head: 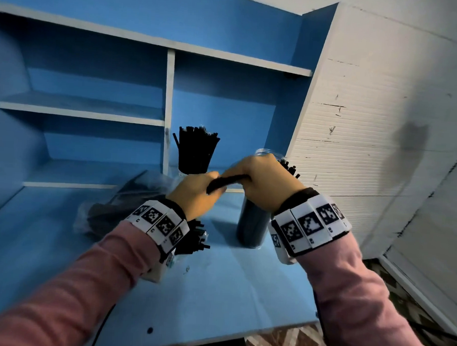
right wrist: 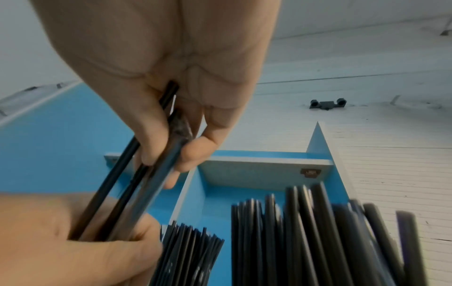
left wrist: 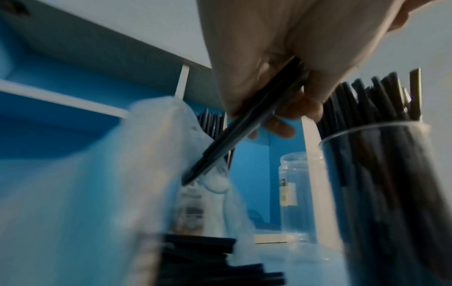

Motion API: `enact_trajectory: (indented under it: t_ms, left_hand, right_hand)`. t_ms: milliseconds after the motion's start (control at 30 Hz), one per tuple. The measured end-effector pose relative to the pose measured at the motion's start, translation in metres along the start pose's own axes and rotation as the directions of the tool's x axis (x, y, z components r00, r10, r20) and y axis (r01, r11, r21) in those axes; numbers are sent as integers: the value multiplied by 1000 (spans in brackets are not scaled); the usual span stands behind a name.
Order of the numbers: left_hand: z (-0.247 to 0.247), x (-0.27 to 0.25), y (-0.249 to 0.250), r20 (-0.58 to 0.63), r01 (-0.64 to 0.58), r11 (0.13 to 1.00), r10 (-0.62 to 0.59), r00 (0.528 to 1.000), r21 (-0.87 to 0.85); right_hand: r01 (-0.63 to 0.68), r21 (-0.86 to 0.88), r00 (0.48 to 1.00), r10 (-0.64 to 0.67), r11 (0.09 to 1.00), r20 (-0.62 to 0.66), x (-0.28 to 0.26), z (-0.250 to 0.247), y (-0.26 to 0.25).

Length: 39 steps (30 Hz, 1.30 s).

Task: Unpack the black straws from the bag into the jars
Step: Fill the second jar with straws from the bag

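A few black straws [head: 227, 182] span between my two hands above the blue desk. My left hand [head: 198, 191] grips their lower end and my right hand [head: 256, 178] pinches the upper end. In the right wrist view the right hand [right wrist: 176, 147] curls round the straws [right wrist: 146, 183], and the left hand [right wrist: 97, 241] closes on them below. A clear jar [head: 252, 227] packed with straws stands under my right hand. A second full jar [head: 195, 151] stands at the back. The clear bag [head: 120, 204] of straws lies to the left, seen close in the left wrist view as the bag [left wrist: 117, 193].
An empty clear jar [left wrist: 293, 193] stands behind the near one by the shelf's right wall. Loose straws [head: 196, 241] spill from the bag's mouth under my left wrist. Blue shelves [head: 93, 112] rise behind the desk, and a white wall [head: 383, 128] closes the right side.
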<state>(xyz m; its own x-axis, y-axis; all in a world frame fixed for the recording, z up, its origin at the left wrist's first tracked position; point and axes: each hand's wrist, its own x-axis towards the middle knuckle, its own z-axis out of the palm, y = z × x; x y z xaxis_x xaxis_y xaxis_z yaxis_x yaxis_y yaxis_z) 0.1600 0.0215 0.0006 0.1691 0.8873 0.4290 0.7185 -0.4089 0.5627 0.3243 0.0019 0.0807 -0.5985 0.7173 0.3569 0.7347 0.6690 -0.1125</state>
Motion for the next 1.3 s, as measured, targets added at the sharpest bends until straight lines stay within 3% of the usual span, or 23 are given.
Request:
enact_trajectory:
  t_ms: [133,267,400,500,700,867,1033,1133,1200,1300]
  left_hand:
    - [6,0,22,-51,0,955,-16,999,-296]
    - [13,-1,42,85,54,841,-9,996,-539]
    - [26,-9,50,193,159,738,-40,980,-656]
    - [36,-13,45,251,211,714,-51,967,-667]
    - [53,-23,30,361,304,774,-106,927,-555]
    - [55,-27,30,404,306,767,-68,912,-564]
    - [62,-30,22,471,388,748,-116,875,-538]
    - [62,-31,23,479,424,709,-137,867,-564]
    - [58,-30,28,450,430,686,-165,878,-587]
    - [50,-24,36,400,343,717,-97,911,-607]
  right_hand:
    - [95,190,975,-53,977,-218,-9,-20,-9]
    - [164,326,914,-19,931,-406,-16,-27,-13]
    - [190,381,875,20,905,-483,-18,-17,-10]
    - [164,326,888,5,931,-460,-17,5,-1]
    - [69,293,950,26,954,-311,-24,52,15]
    - [73,302,942,34,951,-334,-25,52,16]
    - [95,317,950,8,944,-311,-27,55,15]
    - [82,396,941,60,915,-332,-29,46,15]
    - [25,519,931,169,854,-323,-31,38,14]
    - [-116,587,929,296,801,-221,-33,28,13]
